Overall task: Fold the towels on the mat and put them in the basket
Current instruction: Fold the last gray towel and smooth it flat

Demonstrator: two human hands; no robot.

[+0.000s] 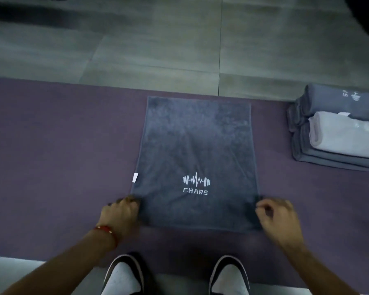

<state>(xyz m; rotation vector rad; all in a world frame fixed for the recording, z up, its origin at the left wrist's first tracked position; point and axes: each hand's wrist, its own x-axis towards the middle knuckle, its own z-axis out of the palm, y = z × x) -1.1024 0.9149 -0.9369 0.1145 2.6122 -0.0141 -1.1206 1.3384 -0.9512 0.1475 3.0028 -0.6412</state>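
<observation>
Both your hands pinch the grey towel (pixel 196 158) on the mat (pixel 62 145). Left hand (pixel 120 213) holds its near left corner, right hand (pixel 277 218) the near right.

Gym-like floor space: purple exercise mat (pixel 51 145) on grey tiles (pixel 136 50), dumbbell-logo towel (pixel 196 145).

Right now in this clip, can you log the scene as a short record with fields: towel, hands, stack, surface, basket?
towel: grey terry towel with white CHARS dumbbell logo, spread flat on the mat, white tag at its left edge
left hand: left hand pinches the near left corner
right hand: right hand pinches the near right corner
stack: pile of folded grey and pale towels, apart, at the far right
surface: purple mat on grey tile floor
basket: not in view
</observation>
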